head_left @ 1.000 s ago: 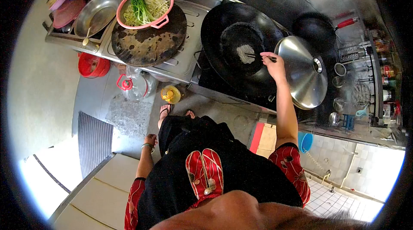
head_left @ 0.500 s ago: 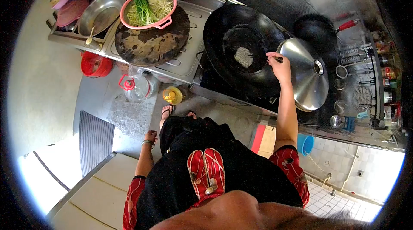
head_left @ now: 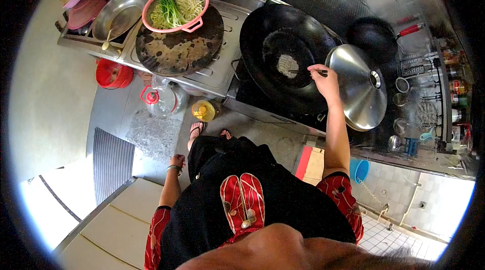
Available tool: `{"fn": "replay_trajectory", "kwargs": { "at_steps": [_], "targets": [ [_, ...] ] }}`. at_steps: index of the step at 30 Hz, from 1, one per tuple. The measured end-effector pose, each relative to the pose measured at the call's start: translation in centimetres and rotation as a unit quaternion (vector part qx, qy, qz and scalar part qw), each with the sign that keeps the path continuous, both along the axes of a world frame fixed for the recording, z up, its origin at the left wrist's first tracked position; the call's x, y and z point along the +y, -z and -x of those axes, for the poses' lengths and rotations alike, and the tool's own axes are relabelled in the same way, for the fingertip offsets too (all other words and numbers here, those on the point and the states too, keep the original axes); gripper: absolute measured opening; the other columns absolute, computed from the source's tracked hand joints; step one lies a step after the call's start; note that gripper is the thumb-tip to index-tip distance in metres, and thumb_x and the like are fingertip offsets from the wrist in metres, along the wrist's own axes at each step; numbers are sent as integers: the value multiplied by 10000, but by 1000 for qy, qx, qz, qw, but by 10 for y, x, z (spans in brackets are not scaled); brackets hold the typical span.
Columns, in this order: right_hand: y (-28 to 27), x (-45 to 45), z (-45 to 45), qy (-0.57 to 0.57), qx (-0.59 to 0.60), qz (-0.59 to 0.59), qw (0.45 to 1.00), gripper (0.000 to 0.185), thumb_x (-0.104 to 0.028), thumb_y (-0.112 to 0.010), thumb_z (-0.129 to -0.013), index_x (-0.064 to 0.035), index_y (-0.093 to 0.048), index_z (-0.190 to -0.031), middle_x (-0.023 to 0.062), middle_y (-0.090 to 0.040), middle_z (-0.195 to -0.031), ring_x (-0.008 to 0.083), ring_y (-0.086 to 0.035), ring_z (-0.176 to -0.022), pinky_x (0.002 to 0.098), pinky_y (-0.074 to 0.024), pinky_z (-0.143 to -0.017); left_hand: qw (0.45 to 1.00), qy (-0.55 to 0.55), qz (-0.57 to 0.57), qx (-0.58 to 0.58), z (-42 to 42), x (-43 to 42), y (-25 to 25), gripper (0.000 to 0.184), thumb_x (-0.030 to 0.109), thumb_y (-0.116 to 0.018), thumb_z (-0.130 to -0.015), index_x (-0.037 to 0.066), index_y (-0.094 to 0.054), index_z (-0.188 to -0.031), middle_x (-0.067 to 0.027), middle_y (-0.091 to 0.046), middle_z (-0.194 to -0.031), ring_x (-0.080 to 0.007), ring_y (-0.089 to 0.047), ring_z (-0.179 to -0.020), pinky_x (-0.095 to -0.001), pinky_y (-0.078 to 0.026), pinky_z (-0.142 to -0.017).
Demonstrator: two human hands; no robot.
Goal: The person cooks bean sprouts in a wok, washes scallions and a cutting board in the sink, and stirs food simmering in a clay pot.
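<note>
My right hand (head_left: 326, 82) is closed around dark chopsticks (head_left: 299, 71) above the right side of a large black wok (head_left: 262, 27). Their tips reach a pale block of noodles (head_left: 287, 65) at the bottom of the pan. It is too small to tell whether they grip it or only touch it. Beside that hand, a big steel lid (head_left: 361, 103) with a round knob leans against the wok's right side. My left hand (head_left: 177, 161) hangs low by my hip with its fingers curled, and I see nothing in it.
Left of the wok, a pink colander (head_left: 192, 28) of bean sprouts and green chives stands on a round chopping board (head_left: 177, 55). A steel pan (head_left: 118, 13) lies farther left. An oil jug (head_left: 203, 111) and a large clear bottle (head_left: 164, 102) stand on the floor. Utensils hang at right.
My right hand has moved slightly left and down over the wok, and the chopsticks now reach the noodles. My left hand hangs as before.
</note>
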State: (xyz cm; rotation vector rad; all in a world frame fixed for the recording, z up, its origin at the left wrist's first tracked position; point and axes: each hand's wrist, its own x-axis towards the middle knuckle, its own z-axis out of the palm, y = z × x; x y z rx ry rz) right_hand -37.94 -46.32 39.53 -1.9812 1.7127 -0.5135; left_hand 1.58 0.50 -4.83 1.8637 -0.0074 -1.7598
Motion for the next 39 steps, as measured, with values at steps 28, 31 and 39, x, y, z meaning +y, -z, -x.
{"fn": "replay_trajectory", "kwargs": {
  "at_steps": [28, 31, 39],
  "targets": [
    [-144, -66, 159, 130, 362, 211, 899, 501, -523, -443, -865, -81, -642, -988, 195, -627, -966, 371, -583, -937, 445, -453, -778, 999, 37, 22, -30, 4, -14, -7, 250, 240, -570, -851, 29, -611, -979, -69, -630, -709, -158, -596, -526, -302, -454, -436],
    [-113, -70, 159, 200, 473, 29, 857, 670, -607, -541, -757, -90, -571, -1183, 171, -575, -1169, 347, -533, -1094, 418, -428, -897, 994, 78, 38, -62, 6, -16, 13, 261, 251, -570, -852, 32, -616, -986, -72, -639, -725, -163, -602, -539, -310, -459, -446],
    [-98, -85, 153, 219, 471, -46, 854, 791, -606, -564, -733, -61, -447, -1294, 165, -569, -1183, 338, -547, -1074, 444, -454, -839, 961, 172, 51, -211, -4, -26, -19, 320, 307, -572, -831, 38, -628, -995, -106, -662, -786, -181, -636, -629, -332, -500, -579]
  ]
}}
